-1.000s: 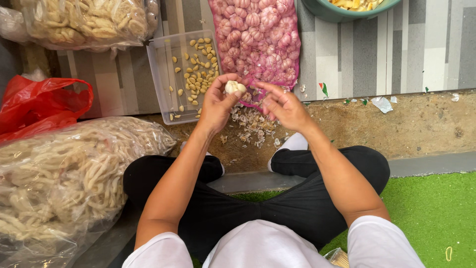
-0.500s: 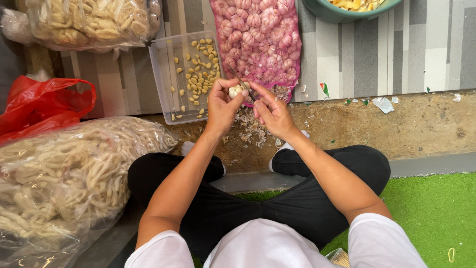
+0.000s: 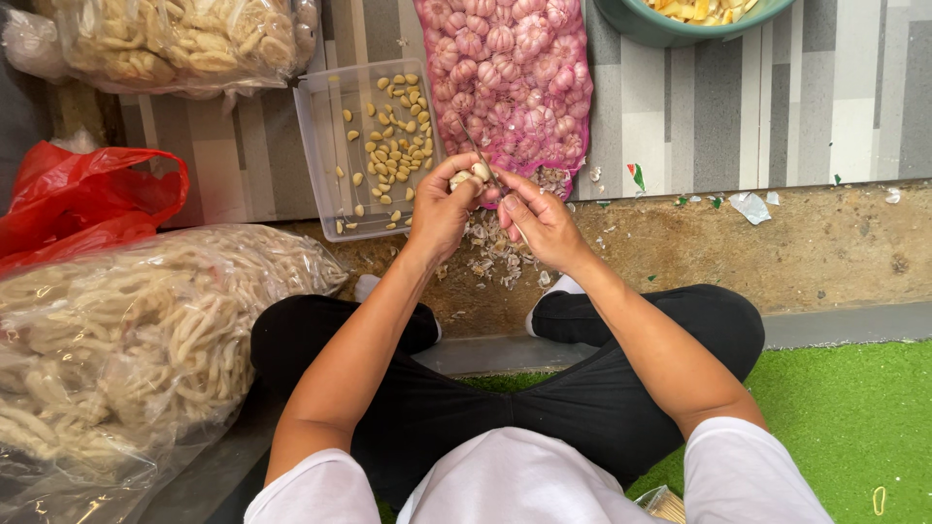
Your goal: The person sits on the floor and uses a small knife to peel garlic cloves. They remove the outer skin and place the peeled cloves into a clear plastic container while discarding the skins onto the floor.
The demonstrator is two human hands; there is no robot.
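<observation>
My left hand [image 3: 442, 204] holds a pale garlic clove [image 3: 473, 175] at its fingertips, just in front of a pink mesh sack of garlic bulbs [image 3: 510, 78]. My right hand [image 3: 539, 218] grips a thin knife [image 3: 485, 160] whose blade touches the clove. A clear plastic tub [image 3: 330, 146] with several peeled cloves stands left of my hands. A heap of papery garlic skins [image 3: 490, 254] lies on the ground under them.
Clear bags of pale crackers lie at left [image 3: 136, 340] and top left [image 3: 184, 44]. A red plastic bag [image 3: 83, 194] sits at left. A teal bowl [image 3: 670, 29] with yellow pieces is at top. Green turf [image 3: 854, 417] lies at right.
Both hands have shifted slightly up and toward the sack. The bulb in the left hand has given way to a single clove, with the knife blade now against it.
</observation>
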